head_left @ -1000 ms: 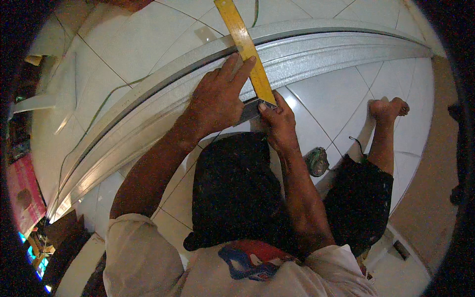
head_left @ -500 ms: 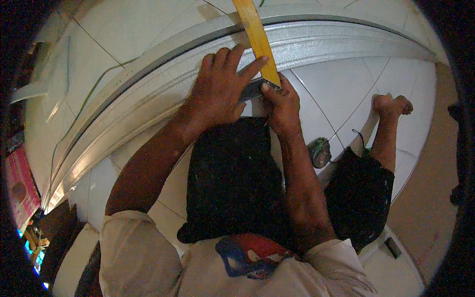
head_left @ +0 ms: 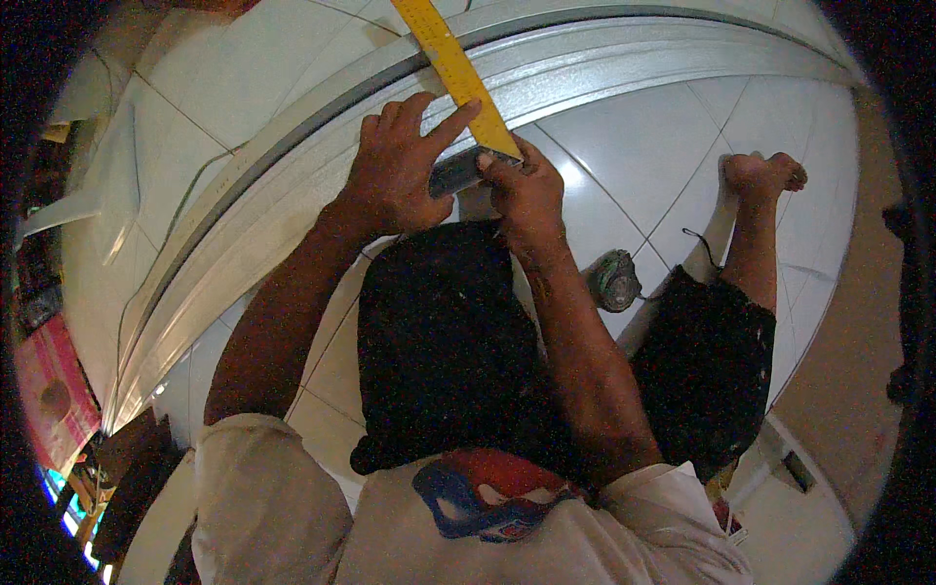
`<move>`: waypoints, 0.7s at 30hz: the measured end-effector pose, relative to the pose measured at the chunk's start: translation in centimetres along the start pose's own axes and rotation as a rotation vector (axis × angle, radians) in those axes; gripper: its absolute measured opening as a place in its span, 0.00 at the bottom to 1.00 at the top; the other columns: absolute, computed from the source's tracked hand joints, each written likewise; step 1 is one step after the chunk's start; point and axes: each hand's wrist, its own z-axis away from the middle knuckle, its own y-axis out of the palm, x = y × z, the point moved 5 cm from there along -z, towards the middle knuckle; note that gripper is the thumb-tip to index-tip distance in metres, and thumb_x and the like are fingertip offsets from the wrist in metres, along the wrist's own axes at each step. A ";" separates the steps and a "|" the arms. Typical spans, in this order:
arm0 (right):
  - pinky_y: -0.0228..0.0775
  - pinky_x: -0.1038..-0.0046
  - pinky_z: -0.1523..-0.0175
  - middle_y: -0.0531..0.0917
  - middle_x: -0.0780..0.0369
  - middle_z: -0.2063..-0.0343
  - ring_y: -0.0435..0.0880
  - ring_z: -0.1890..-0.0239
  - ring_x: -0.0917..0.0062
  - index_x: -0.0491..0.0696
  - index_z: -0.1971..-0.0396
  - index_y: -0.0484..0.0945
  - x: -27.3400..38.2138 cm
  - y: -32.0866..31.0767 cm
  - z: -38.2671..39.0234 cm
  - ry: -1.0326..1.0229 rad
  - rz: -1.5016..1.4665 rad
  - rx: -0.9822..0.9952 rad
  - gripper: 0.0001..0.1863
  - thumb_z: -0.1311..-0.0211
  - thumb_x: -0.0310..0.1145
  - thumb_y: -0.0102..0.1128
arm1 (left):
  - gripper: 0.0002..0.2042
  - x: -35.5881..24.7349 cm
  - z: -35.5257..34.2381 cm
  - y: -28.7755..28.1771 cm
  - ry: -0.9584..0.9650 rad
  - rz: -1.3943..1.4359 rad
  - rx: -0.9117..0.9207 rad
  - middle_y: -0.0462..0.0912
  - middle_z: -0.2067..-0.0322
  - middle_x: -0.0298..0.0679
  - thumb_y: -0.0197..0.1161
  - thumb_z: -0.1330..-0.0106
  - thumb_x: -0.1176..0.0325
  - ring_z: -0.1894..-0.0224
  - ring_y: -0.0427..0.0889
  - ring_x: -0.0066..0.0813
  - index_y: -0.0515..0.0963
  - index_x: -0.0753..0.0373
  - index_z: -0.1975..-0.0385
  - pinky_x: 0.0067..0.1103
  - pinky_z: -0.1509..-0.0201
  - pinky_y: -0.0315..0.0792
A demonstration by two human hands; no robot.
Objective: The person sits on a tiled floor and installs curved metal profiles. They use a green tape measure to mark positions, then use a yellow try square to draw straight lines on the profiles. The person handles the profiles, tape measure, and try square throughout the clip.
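Across metal channels (head_left: 604, 58), the right hand (head_left: 529, 200) grips a square (head_left: 451, 64), left hand (head_left: 392, 168) splayed against it

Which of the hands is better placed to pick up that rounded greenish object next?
Likely the right hand: though holding the yellow-bladed square, it is nearer the rounded greenish object, which lies to its right; the left hand is farther.

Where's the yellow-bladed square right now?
In the head view, the yellow-bladed square is at top centre, slanting across the silver metal channels; the right hand grips its corner and the left hand's index finger touches the blade.
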 end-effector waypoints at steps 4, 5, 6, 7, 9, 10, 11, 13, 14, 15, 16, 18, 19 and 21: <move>0.83 0.72 0.53 0.88 0.55 0.55 0.88 0.59 0.73 0.36 0.40 0.78 -0.4 -0.3 -0.3 -0.010 0.069 0.004 0.26 0.36 0.30 0.72 | 0.55 -0.1 0.1 0.1 -0.002 -0.028 0.003 0.69 0.36 0.58 0.77 0.59 0.58 0.40 0.72 0.55 0.62 0.41 0.22 0.48 0.39 0.66; 0.83 0.72 0.53 0.88 0.55 0.55 0.89 0.59 0.72 0.36 0.40 0.77 -0.6 -0.4 -0.4 -0.010 0.064 0.000 0.26 0.36 0.30 0.71 | 0.54 0.0 0.0 0.2 -0.008 -0.054 0.007 0.70 0.37 0.57 0.77 0.59 0.58 0.40 0.72 0.55 0.62 0.41 0.22 0.47 0.39 0.66; 0.83 0.72 0.52 0.88 0.55 0.55 0.89 0.59 0.72 0.36 0.39 0.77 -0.7 -0.3 -0.5 -0.008 0.005 0.017 0.27 0.36 0.30 0.71 | 0.54 -0.1 0.0 0.0 0.004 -0.046 -0.008 0.70 0.37 0.57 0.77 0.59 0.57 0.41 0.72 0.55 0.62 0.41 0.22 0.47 0.40 0.66; 0.83 0.72 0.52 0.88 0.54 0.55 0.89 0.58 0.72 0.36 0.39 0.76 -1.0 -0.3 -0.6 -0.002 -0.054 0.032 0.27 0.36 0.29 0.71 | 0.54 -0.1 -0.1 0.1 0.007 -0.052 -0.010 0.70 0.38 0.57 0.77 0.59 0.57 0.41 0.72 0.55 0.63 0.41 0.22 0.47 0.40 0.66; 0.83 0.72 0.52 0.88 0.54 0.55 0.89 0.58 0.71 0.35 0.38 0.75 -1.2 -0.2 -0.7 -0.002 -0.113 0.045 0.28 0.36 0.29 0.71 | 0.54 0.0 -0.3 0.1 0.018 -0.057 -0.005 0.71 0.39 0.57 0.78 0.59 0.57 0.42 0.72 0.54 0.63 0.42 0.22 0.46 0.41 0.67; 0.83 0.72 0.53 0.88 0.54 0.55 0.89 0.58 0.71 0.34 0.37 0.74 -1.2 -0.2 -0.8 -0.009 -0.110 0.047 0.29 0.36 0.28 0.71 | 0.54 0.0 -0.3 0.1 0.023 -0.057 -0.001 0.71 0.39 0.57 0.78 0.59 0.57 0.42 0.73 0.54 0.63 0.42 0.22 0.46 0.42 0.67; 0.83 0.72 0.53 0.88 0.54 0.55 0.89 0.58 0.71 0.34 0.37 0.74 -1.3 -0.2 -0.9 -0.012 -0.104 0.037 0.29 0.36 0.28 0.71 | 0.54 0.0 -0.4 0.3 0.025 -0.074 0.010 0.72 0.40 0.57 0.78 0.59 0.57 0.42 0.73 0.53 0.63 0.42 0.22 0.45 0.42 0.67; 0.83 0.72 0.53 0.87 0.53 0.55 0.89 0.58 0.71 0.34 0.36 0.73 -1.3 -0.2 -0.9 -0.007 -0.114 0.038 0.30 0.36 0.28 0.71 | 0.54 -0.1 -0.3 0.2 0.031 -0.064 -0.014 0.72 0.41 0.56 0.78 0.59 0.56 0.43 0.73 0.53 0.63 0.43 0.22 0.45 0.43 0.67; 0.83 0.72 0.54 0.87 0.53 0.54 0.89 0.59 0.71 0.33 0.36 0.73 -1.3 -0.3 -0.9 -0.001 -0.124 0.029 0.30 0.36 0.28 0.71 | 0.54 -0.2 -0.4 0.2 0.033 -0.083 -0.008 0.72 0.41 0.56 0.78 0.59 0.56 0.43 0.73 0.53 0.64 0.43 0.22 0.45 0.44 0.68; 0.83 0.72 0.54 0.87 0.53 0.55 0.89 0.59 0.71 0.34 0.36 0.73 -1.2 -0.3 -0.8 -0.009 -0.100 0.030 0.30 0.35 0.28 0.71 | 0.54 -0.3 -0.4 0.1 0.041 -0.070 -0.033 0.72 0.42 0.55 0.78 0.59 0.56 0.43 0.73 0.52 0.64 0.43 0.22 0.45 0.44 0.68; 0.83 0.72 0.54 0.87 0.53 0.55 0.89 0.59 0.71 0.34 0.36 0.73 -1.1 -0.3 -0.8 -0.011 -0.081 0.026 0.30 0.35 0.28 0.71 | 0.54 -0.3 -0.4 0.1 0.047 -0.068 -0.041 0.72 0.42 0.55 0.78 0.59 0.56 0.44 0.73 0.52 0.64 0.43 0.22 0.44 0.44 0.68; 0.83 0.72 0.54 0.87 0.53 0.55 0.88 0.59 0.72 0.34 0.36 0.73 -1.0 -0.3 -0.7 -0.005 -0.076 0.024 0.29 0.35 0.28 0.71 | 0.54 -0.4 -0.4 0.0 0.049 -0.066 -0.037 0.72 0.43 0.54 0.78 0.60 0.55 0.44 0.73 0.52 0.64 0.43 0.22 0.44 0.45 0.68; 0.83 0.72 0.54 0.87 0.54 0.55 0.88 0.59 0.72 0.34 0.36 0.73 -1.0 -0.3 -0.6 0.001 -0.088 0.028 0.29 0.35 0.28 0.71 | 0.54 -0.4 -0.5 0.0 0.044 -0.065 -0.030 0.72 0.43 0.54 0.78 0.60 0.55 0.43 0.73 0.52 0.64 0.43 0.22 0.44 0.45 0.68; 0.82 0.72 0.54 0.87 0.54 0.56 0.88 0.59 0.73 0.35 0.36 0.74 -1.1 -0.3 -0.6 0.010 -0.105 0.035 0.29 0.34 0.29 0.71 | 0.54 -0.4 -0.5 0.0 0.032 -0.067 -0.019 0.72 0.44 0.54 0.78 0.60 0.55 0.43 0.73 0.52 0.64 0.43 0.23 0.45 0.44 0.67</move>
